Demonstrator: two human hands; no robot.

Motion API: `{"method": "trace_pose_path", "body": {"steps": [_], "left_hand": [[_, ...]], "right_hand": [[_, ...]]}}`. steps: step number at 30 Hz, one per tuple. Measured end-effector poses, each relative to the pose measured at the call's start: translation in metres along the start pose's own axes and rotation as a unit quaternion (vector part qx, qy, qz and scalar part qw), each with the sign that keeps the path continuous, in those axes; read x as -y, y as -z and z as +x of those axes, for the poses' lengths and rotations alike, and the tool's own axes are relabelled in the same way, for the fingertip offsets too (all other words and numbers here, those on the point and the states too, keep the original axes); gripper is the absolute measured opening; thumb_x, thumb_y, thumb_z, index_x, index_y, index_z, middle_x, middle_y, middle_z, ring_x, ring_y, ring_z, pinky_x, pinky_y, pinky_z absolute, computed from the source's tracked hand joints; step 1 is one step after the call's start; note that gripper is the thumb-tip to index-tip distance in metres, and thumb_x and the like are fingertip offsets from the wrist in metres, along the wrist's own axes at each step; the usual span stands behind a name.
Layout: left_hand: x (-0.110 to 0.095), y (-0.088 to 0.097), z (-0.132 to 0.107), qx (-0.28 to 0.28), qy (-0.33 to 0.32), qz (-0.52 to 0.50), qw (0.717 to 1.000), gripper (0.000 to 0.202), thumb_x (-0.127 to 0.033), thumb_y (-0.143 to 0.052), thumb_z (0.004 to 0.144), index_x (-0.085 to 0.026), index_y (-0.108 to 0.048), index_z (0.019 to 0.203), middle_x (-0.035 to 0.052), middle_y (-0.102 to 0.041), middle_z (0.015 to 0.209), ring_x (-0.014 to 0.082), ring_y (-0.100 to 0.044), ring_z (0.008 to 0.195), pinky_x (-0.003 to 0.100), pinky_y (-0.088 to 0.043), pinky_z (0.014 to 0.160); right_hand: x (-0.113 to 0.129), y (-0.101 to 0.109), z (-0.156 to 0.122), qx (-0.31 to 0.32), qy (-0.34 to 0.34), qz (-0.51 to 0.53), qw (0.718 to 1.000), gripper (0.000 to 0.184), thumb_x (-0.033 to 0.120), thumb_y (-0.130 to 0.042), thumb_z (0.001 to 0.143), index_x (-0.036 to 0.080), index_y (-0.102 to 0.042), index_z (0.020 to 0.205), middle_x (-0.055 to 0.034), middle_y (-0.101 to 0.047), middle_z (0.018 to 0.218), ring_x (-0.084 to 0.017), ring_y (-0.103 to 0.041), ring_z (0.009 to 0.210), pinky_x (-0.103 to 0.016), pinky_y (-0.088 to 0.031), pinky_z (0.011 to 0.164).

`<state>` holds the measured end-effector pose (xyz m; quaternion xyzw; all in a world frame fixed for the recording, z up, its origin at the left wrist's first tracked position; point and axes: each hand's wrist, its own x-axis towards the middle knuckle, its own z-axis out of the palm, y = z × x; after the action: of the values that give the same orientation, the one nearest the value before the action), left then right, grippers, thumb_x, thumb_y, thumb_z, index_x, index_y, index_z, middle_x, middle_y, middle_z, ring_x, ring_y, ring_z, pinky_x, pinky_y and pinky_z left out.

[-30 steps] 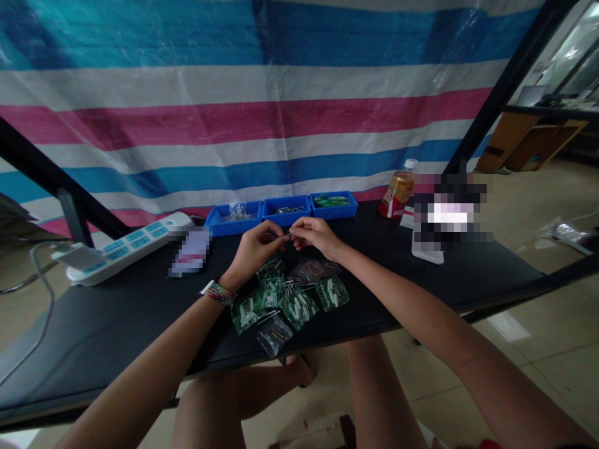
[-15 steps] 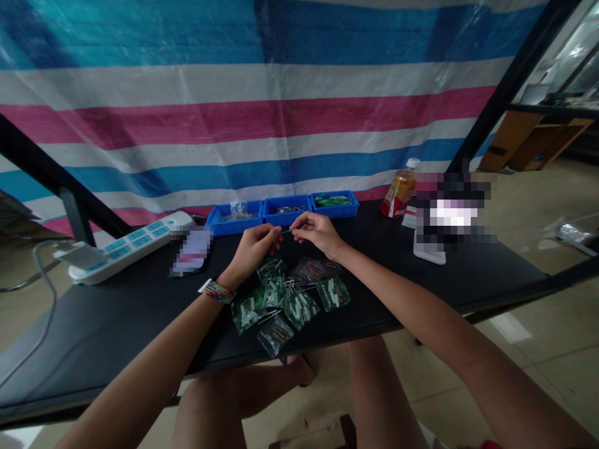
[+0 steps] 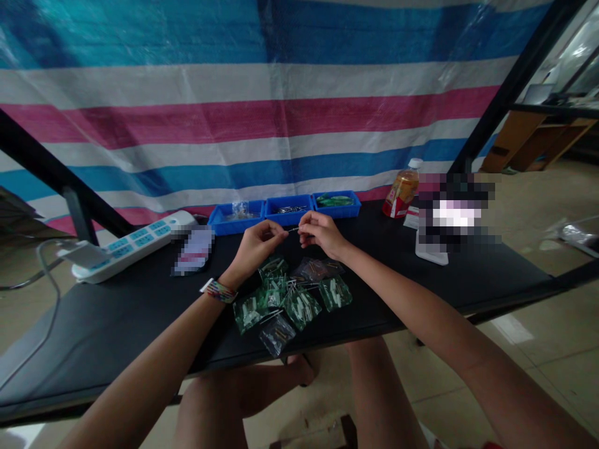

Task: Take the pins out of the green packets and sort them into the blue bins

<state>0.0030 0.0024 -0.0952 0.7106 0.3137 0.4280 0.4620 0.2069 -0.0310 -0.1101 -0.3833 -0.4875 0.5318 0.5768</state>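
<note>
A thin, light, rod-like piece [image 3: 293, 230] spans the small gap between my fingertips, too small to name exactly. My left hand [image 3: 258, 246] pinches its left end between thumb and forefinger. At the other end, my right hand [image 3: 322, 234] grips it with fingers curled. Both hands are just above the black table, in front of the blue trays. Below them lies a pile of small plastic bags: green bags [image 3: 302, 308] with pale slim pieces, and clear bags [image 3: 277, 335] with brass-coloured pieces. Loose thin metal rods [image 3: 294, 285] lie among the bags.
Three blue trays [image 3: 344, 212] with small parts stand along the back of the table [image 3: 140, 330]. A power strip [image 3: 135, 246] and a phone [image 3: 194, 249] lie left. A drink bottle [image 3: 401, 190] and a white device [image 3: 431, 254] stand right. Striped sheeting [image 3: 290, 112] hangs behind.
Both hands have shifted slightly right, and my right fingertips are a little farther from the left ones. More of the thin piece shows between them. The bags and trays stay put.
</note>
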Motion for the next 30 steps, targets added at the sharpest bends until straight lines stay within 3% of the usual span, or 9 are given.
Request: {"method": "trace_pose_path", "body": {"steps": [4,7,10,12,15,19,23,27,30], "left_hand": [[0.0,0.004,0.002,-0.047,0.002,-0.021,0.999,0.028,-0.042,-0.078,0.083,-0.019,-0.062,0.088,-0.0017,-0.061,0.073,0.0092,-0.051,0.052,0.022,-0.036,0.047],[0.001,0.01,0.004,-0.072,-0.001,-0.033,0.997,0.024,-0.039,-0.073,0.085,-0.02,-0.061,0.091,-0.0015,-0.063,0.075,0.0088,-0.052,0.05,0.022,-0.035,0.046],[0.003,0.013,0.006,-0.082,-0.004,-0.038,0.996,0.02,-0.036,-0.071,0.085,-0.02,-0.061,0.092,-0.002,-0.061,0.073,0.0085,-0.051,0.05,0.021,-0.033,0.045],[0.004,0.014,0.006,-0.08,-0.005,-0.034,0.996,0.019,-0.036,-0.07,0.085,-0.02,-0.062,0.092,-0.0018,-0.061,0.073,0.0086,-0.051,0.05,0.021,-0.033,0.046],[0.005,0.013,0.006,-0.071,-0.01,-0.022,0.997,0.018,-0.035,-0.07,0.085,-0.02,-0.062,0.09,-0.0014,-0.061,0.073,0.0091,-0.051,0.051,0.022,-0.036,0.048],[0.007,0.012,0.006,-0.063,-0.011,-0.02,0.998,0.018,-0.034,-0.069,0.083,-0.019,-0.062,0.089,-0.0013,-0.06,0.072,0.01,-0.051,0.051,0.023,-0.037,0.048],[0.009,0.011,0.007,-0.058,-0.003,-0.01,0.998,0.017,-0.034,-0.067,0.083,-0.019,-0.061,0.09,-0.0011,-0.061,0.074,0.0104,-0.051,0.052,0.023,-0.037,0.048],[0.016,0.012,0.007,-0.05,-0.007,0.032,0.998,0.02,-0.034,-0.066,0.084,-0.021,-0.06,0.097,-0.0014,-0.062,0.076,0.0126,-0.053,0.054,0.025,-0.039,0.051],[0.021,0.014,0.005,-0.049,-0.042,0.156,0.986,0.023,-0.035,-0.068,0.086,-0.021,-0.063,0.104,0.0002,-0.066,0.081,0.0171,-0.059,0.064,0.029,-0.044,0.06]], "right_hand": [[-0.001,0.002,0.013,-0.071,0.044,-0.011,0.996,0.026,0.034,-0.081,0.072,0.02,-0.062,0.084,0.0022,-0.067,0.076,-0.012,-0.066,0.059,-0.025,-0.06,0.055],[0.001,0.009,0.025,-0.127,0.076,-0.073,0.986,0.031,0.035,-0.077,0.077,0.02,-0.07,0.104,-0.0002,-0.071,0.088,-0.012,-0.067,0.056,-0.026,-0.059,0.053],[0.0,0.013,0.025,-0.137,0.124,-0.186,0.965,0.037,0.031,-0.068,0.087,0.02,-0.072,0.122,0.0006,-0.07,0.085,-0.011,-0.062,0.051,-0.026,-0.052,0.049],[-0.002,0.011,0.018,-0.113,0.165,-0.266,0.943,0.028,0.025,-0.064,0.091,0.018,-0.076,0.115,-0.0006,-0.07,0.083,-0.012,-0.064,0.058,-0.027,-0.052,0.056],[-0.007,-0.001,0.002,0.017,0.214,-0.372,0.903,0.014,0.016,-0.068,0.091,0.017,-0.08,0.098,-0.0049,-0.075,0.095,-0.017,-0.07,0.082,-0.03,-0.055,0.078],[-0.011,-0.018,-0.009,0.179,0.233,-0.477,0.828,0.026,0.023,-0.079,0.091,0.02,-0.079,0.117,-0.0093,-0.074,0.119,-0.024,-0.064,0.112,-0.042,-0.049,0.103],[-0.015,-0.021,-0.005,0.169,0.206,-0.543,0.796,0.032,0.027,-0.082,0.09,0.018,-0.08,0.121,-0.0112,-0.072,0.113,-0.026,-0.058,0.108,-0.042,-0.046,0.099],[-0.017,-0.013,0.004,0.133,0.175,-0.553,0.804,0.026,0.017,-0.08,0.088,0.016,-0.081,0.114,-0.007,-0.068,0.094,-0.022,-0.055,0.093,-0.036,-0.043,0.089],[-0.019,-0.009,0.008,0.115,0.166,-0.534,0.821,0.016,0.01,-0.081,0.081,0.014,-0.078,0.096,-0.0035,-0.068,0.086,-0.019,-0.056,0.088,-0.034,-0.041,0.089]]}}
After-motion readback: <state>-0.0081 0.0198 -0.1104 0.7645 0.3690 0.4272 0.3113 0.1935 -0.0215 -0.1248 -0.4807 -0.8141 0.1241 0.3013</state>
